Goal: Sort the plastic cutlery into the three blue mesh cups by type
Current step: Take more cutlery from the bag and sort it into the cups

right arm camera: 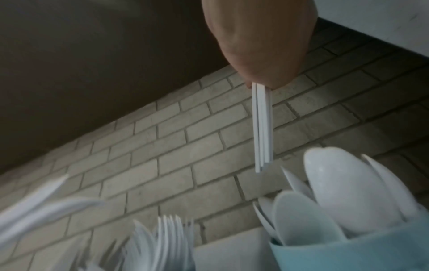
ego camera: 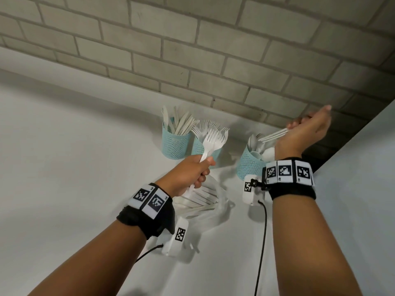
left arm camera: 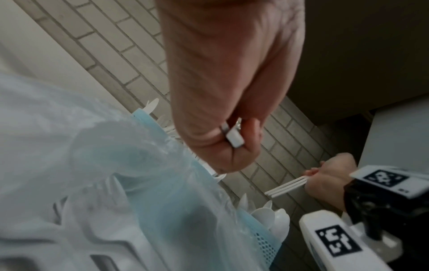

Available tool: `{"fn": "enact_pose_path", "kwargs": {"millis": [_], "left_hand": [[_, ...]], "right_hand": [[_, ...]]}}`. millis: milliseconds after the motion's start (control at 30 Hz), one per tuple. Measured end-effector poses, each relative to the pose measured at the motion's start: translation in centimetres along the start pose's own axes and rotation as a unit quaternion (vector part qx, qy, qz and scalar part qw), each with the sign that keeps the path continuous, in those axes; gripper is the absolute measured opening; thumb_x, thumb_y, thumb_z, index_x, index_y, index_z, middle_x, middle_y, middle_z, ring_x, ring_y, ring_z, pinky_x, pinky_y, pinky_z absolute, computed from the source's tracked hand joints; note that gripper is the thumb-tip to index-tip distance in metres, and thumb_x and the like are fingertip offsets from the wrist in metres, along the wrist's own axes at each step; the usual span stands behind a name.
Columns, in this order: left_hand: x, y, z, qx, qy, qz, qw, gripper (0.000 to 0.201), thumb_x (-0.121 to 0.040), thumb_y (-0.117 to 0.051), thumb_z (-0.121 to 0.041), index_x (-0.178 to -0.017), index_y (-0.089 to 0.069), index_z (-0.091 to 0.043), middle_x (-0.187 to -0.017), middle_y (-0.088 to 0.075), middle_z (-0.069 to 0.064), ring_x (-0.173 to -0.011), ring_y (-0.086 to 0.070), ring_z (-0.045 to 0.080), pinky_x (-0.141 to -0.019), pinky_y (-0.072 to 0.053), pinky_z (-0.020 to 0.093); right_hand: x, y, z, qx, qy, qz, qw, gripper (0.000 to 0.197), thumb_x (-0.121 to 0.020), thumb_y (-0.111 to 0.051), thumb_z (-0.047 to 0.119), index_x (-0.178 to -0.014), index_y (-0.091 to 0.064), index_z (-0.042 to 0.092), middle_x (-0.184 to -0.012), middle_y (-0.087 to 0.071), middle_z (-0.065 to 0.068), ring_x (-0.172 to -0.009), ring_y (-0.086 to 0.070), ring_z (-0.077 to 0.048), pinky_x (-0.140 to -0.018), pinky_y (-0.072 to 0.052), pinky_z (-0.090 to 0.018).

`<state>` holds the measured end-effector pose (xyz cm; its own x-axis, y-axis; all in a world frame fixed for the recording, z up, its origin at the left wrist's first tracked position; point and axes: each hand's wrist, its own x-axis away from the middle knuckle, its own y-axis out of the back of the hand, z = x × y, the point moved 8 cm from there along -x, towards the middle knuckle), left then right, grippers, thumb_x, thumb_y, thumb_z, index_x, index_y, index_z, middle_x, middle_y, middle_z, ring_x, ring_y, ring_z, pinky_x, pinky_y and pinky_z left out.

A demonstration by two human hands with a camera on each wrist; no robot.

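While the left hand (ego camera: 190, 174) grips white plastic forks (ego camera: 210, 142) below the centre blue mesh cup (ego camera: 201, 149), tines up for dropping in, the right hand (ego camera: 303, 131) clamps white handles (ego camera: 274, 135) above the spoon-filled blue cup (ego camera: 251, 165) at centre right. Unsorted cutlery waits in the clear bag (ego camera: 205, 201) at lower centre

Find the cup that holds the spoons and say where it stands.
In the head view the spoon cup stands on the right of the white counter, apart from the other two cups, just beyond the right wrist and below the right hand.

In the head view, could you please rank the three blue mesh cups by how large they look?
1. Spoon cup, nearest the camera, which may inflate it.
2. Knife cup.
3. Fork cup, partly hidden behind the left hand and its forks, so second and third are unsure.
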<state>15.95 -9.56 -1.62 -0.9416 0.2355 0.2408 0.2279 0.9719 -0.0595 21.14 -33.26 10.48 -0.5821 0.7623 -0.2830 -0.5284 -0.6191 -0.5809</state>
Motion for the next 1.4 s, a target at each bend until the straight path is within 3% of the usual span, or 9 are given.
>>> {"fn": "enact_pose_path", "kwargs": {"millis": [200, 367, 567, 667, 767, 833, 1000, 1133, 1400], "left_hand": [[-0.1, 0.7, -0.9, 0.015, -0.01, -0.017, 1.0, 0.026, -0.1, -0.038, -0.035, -0.102, -0.054, -0.014, -0.067, -0.033, -0.003, -0.055, -0.028, 0.007, -0.041, -0.026, 0.012], [0.0, 1.2, -0.7, 0.032, -0.006, -0.029, 0.999, 0.034, -0.099, -0.036, -0.041, -0.104, -0.056, -0.013, -0.065, -0.032, -0.004, -0.052, -0.027, 0.006, -0.041, -0.024, 0.012], [-0.1, 0.8, -0.4, 0.064, 0.001, -0.017, 0.998, 0.044, -0.098, -0.03, -0.048, -0.103, -0.058, -0.015, -0.063, -0.031, -0.004, -0.051, -0.024, 0.006, -0.042, -0.02, 0.014], [-0.1, 0.9, -0.5, 0.063, -0.012, -0.015, 0.998, 0.041, -0.1, -0.029, -0.04, -0.109, -0.058, -0.012, -0.066, -0.035, -0.003, -0.052, -0.028, 0.005, -0.04, -0.023, 0.012], [0.0, 1.0, -0.5, 0.057, -0.024, -0.017, 0.998, 0.036, -0.101, -0.032, -0.036, -0.107, -0.06, -0.013, -0.069, -0.037, -0.003, -0.055, -0.03, 0.006, -0.042, -0.027, 0.012], [0.0, 1.0, -0.7, 0.049, -0.034, -0.02, 0.998, 0.036, -0.101, -0.034, -0.034, -0.11, -0.061, -0.012, -0.07, -0.038, -0.002, -0.057, -0.032, 0.007, -0.044, -0.029, 0.013], [0.0, 1.3, -1.5, 0.009, -0.061, -0.032, 0.998, 0.035, -0.101, -0.036, -0.032, -0.113, -0.061, -0.011, -0.072, -0.045, -0.002, -0.06, -0.037, 0.009, -0.052, -0.033, 0.018], [0.0, 1.6, -1.7, -0.003, -0.069, -0.042, 0.997, 0.036, -0.101, -0.034, -0.033, -0.114, -0.061, -0.012, -0.075, -0.053, -0.001, -0.062, -0.043, 0.009, -0.057, -0.036, 0.02], [-0.2, 1.9, -1.3, 0.046, -0.057, -0.009, 0.997, 0.041, -0.102, -0.031, -0.034, -0.102, -0.063, -0.009, -0.071, -0.058, 0.002, -0.052, -0.046, 0.008, -0.048, -0.036, 0.018]], "right_hand": [[0.1, -0.4, -4.9, 0.225, 0.013, 0.084, 0.971, 0.018, -0.084, -0.042, 0.025, -0.078, -0.056, 0.015, -0.074, -0.054, -0.001, -0.072, -0.048, -0.021, -0.067, -0.038, -0.029], [0.4, -0.6, -8.6, 0.452, 0.017, 0.193, 0.871, 0.029, -0.092, -0.039, 0.005, -0.105, -0.065, 0.004, -0.119, -0.056, -0.017, -0.105, -0.056, -0.029, -0.086, -0.039, -0.026], [2.1, -2.0, -10.4, 0.577, 0.065, 0.337, 0.741, 0.031, -0.094, -0.037, 0.016, -0.107, -0.063, 0.005, -0.12, -0.059, -0.025, -0.119, -0.047, -0.037, -0.094, -0.036, -0.034], [3.1, -2.8, -6.9, 0.53, 0.159, 0.274, 0.787, 0.032, -0.093, -0.048, 0.014, -0.122, -0.058, 0.006, -0.13, -0.052, -0.017, -0.125, -0.04, -0.031, -0.103, -0.031, -0.033], [5.8, -4.3, -3.8, 0.421, 0.173, 0.288, 0.843, 0.028, -0.093, -0.053, 0.02, -0.118, -0.059, 0.009, -0.124, -0.051, -0.011, -0.096, -0.053, -0.012, -0.087, -0.043, -0.024], [7.9, -5.8, -4.1, 0.413, 0.121, 0.37, 0.823, 0.03, -0.092, -0.056, 0.027, -0.119, -0.057, 0.012, -0.12, -0.052, -0.008, -0.085, -0.054, -0.007, -0.076, -0.046, -0.02], [11.8, -7.2, -7.3, 0.475, -0.025, 0.505, 0.72, 0.038, -0.096, -0.046, 0.041, -0.123, -0.049, 0.015, -0.117, -0.06, -0.012, -0.097, -0.061, -0.026, -0.079, -0.046, -0.03], [12.7, -7.4, -7.6, 0.431, -0.076, 0.493, 0.752, 0.013, -0.099, -0.039, 0.019, -0.105, -0.051, 0.018, -0.108, -0.062, -0.01, -0.089, -0.063, -0.025, -0.083, -0.054, -0.042], [14.5, -6.9, -7.9, 0.254, -0.232, 0.468, 0.814, 0.031, -0.1, -0.03, 0.008, -0.102, -0.055, 0.026, -0.099, -0.064, -0.002, -0.089, -0.062, -0.015, -0.068, -0.049, -0.025]]}}
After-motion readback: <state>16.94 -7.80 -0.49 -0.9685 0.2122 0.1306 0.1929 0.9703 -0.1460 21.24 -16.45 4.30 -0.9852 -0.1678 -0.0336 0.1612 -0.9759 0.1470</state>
